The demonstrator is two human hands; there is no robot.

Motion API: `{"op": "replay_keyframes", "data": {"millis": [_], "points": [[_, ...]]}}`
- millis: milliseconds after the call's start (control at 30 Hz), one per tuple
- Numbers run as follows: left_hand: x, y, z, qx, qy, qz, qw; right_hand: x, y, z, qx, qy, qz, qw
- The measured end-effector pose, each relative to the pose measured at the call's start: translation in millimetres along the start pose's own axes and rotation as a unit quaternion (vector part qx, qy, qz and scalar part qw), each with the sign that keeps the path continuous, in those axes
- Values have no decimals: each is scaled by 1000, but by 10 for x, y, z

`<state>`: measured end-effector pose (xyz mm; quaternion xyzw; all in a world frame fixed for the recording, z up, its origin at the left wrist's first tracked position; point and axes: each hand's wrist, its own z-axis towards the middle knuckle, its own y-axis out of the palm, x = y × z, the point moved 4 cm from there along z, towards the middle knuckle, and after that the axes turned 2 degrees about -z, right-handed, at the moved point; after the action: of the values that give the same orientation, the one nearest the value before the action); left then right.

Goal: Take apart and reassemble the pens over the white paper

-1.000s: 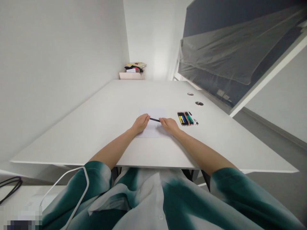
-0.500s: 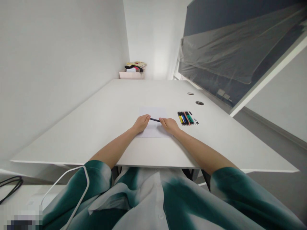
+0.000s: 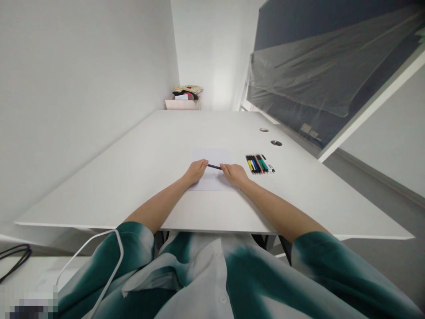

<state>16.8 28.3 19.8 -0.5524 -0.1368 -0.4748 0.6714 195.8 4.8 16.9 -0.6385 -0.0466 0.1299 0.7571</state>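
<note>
At center frame, the left hand (image 3: 195,172) and right hand (image 3: 235,174), both curled almost closed, seem to hold opposite ends of a slim black pen or pencil (image 3: 214,166) over a white paper sheet (image 3: 212,156) (its ends hidden by fingers). A row of colored pens (image 3: 258,165) lies just right, on a white desk (image 3: 133,177).

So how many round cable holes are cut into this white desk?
2. One round cable grommet sits just beyond the row of pens, and the other lies farther along the white desk, toward its far end, near the right-hand edge.
</note>
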Motion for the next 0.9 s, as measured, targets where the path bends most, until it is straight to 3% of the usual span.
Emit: {"op": "replay_keyframes", "data": {"millis": [700, 900], "points": [[-46, 23, 10, 38, -35, -42, 998, -29, -72, -6, -17, 16, -56, 998], [-50, -14, -8, 12, 4, -61, 998, 28, -47, 7, -17, 24, -37, 999]]}}
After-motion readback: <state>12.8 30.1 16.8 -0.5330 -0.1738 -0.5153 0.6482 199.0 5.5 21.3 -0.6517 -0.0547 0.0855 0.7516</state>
